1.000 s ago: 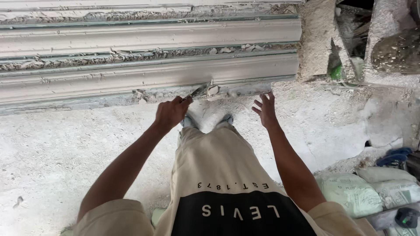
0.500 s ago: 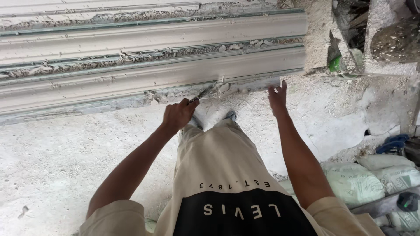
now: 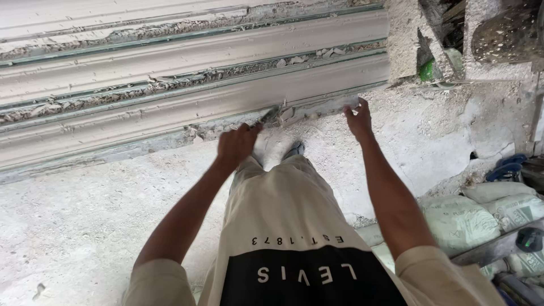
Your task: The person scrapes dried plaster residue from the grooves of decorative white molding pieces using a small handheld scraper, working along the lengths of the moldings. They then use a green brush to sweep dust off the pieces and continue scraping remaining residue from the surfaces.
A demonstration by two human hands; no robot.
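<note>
— What's the left hand (image 3: 235, 144) got?

— A scraper (image 3: 268, 117), grip closed round its handle, blade against the lower edge of the long white moulding (image 3: 187, 102).

— And the right hand (image 3: 360, 120)?

— Fingers spread, holding nothing, tips touching a loose plaster strip (image 3: 326, 106) along that same edge, just beside the blade.

— Anything nearby?

— Sacks (image 3: 470, 218) on the floor to the right.

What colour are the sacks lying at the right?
Pale green-white, dusty; the sacks show best in the head view, lower right.
</note>
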